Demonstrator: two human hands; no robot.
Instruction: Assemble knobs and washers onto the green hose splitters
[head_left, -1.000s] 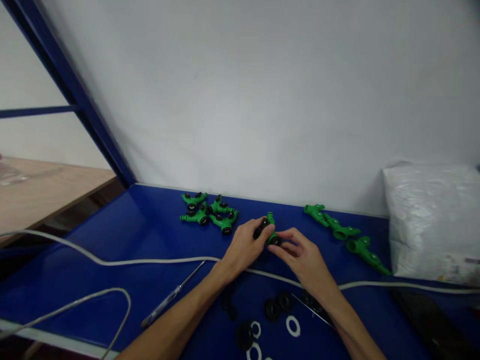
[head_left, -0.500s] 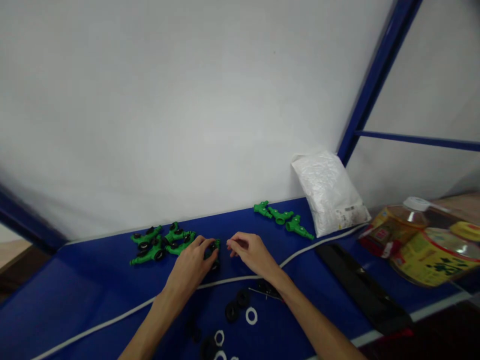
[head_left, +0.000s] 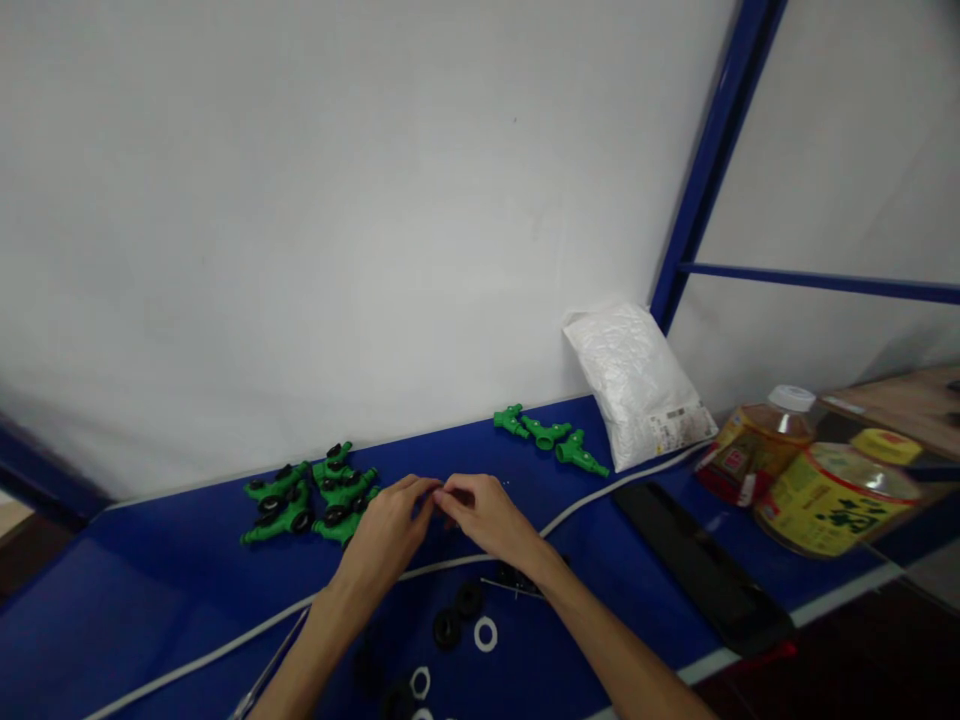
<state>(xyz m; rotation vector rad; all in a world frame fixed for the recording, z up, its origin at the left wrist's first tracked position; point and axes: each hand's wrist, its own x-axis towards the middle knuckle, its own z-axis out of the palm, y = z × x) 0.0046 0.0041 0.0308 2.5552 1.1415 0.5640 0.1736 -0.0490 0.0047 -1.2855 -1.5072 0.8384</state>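
Lying just beside left hand (head_left: pixel 391 525): branching green plastic connectors with black fittings (head_left: pixel 345 494), on glossy blue surface (head_left: pixel 172 590).
Fingers, left and right hand (head_left: pixel 484 515): narrow, tips meeting; if holding something, I cannot tell.
Farther right: three plain green plastic connectors (head_left: pixel 546 434).

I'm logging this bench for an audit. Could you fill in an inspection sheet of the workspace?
Surface: blue tabletop, partly covered.
Job's things: five green Y-connectors with black fittings, left; three green Y-connectors without visible black fittings, right; black rings and white rings, nearer.
Clutter: white mailer bag, two labelled bottles, dark flat object, right.
Hands: left hand and right hand meet; anything held is hidden.
Cables: white cable passing beneath both forearms.
Surroundings: pale wall, blue posts.
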